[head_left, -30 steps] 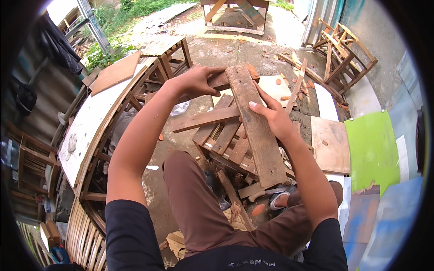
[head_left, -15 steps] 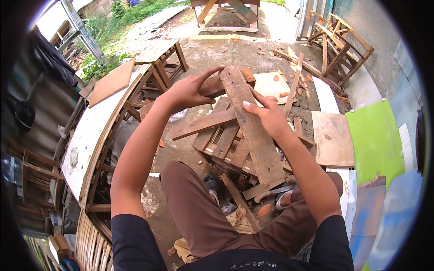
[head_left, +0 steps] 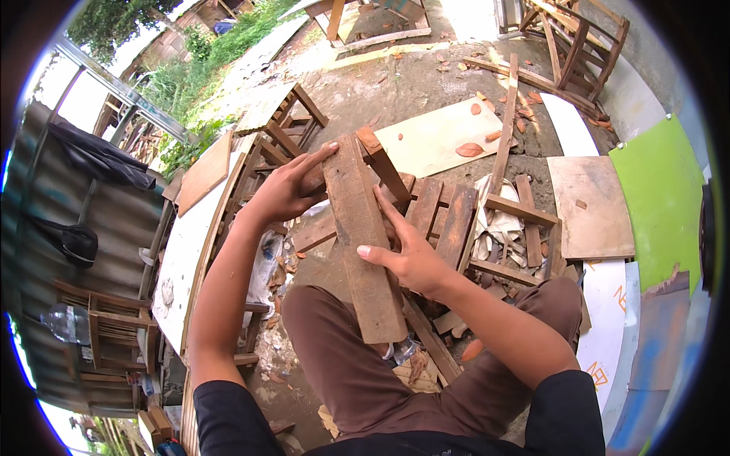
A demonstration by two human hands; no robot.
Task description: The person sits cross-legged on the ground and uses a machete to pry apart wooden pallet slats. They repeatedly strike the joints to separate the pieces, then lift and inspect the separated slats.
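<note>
Between my hands, above the ground and in front of my knees, is a wide worn wooden board (head_left: 357, 228), its near end tilted toward me. At its far end a darker wooden piece (head_left: 386, 169) angles off to the right, seemingly joined to it. My left hand (head_left: 285, 190) is closed around wood at the far left of the board, fingers along its edge. My right hand (head_left: 411, 254) grips the right edge, thumb on the broad face. Behind it stands a low slatted wooden stool (head_left: 445, 216), partly hidden by the board and my hand.
A long bench with a white top (head_left: 186, 251) runs along my left. Loose wooden strips (head_left: 506, 137) and a pale sheet (head_left: 437, 140) with dry leaves lie ahead. To the right are a plywood square (head_left: 589, 209) and a green panel (head_left: 658, 201). Wooden frames (head_left: 574, 49) stand far right.
The board has come left and nearer to me, both hands moving with it and keeping hold. More of the slatted stool shows on the right. My view has turned somewhat.
</note>
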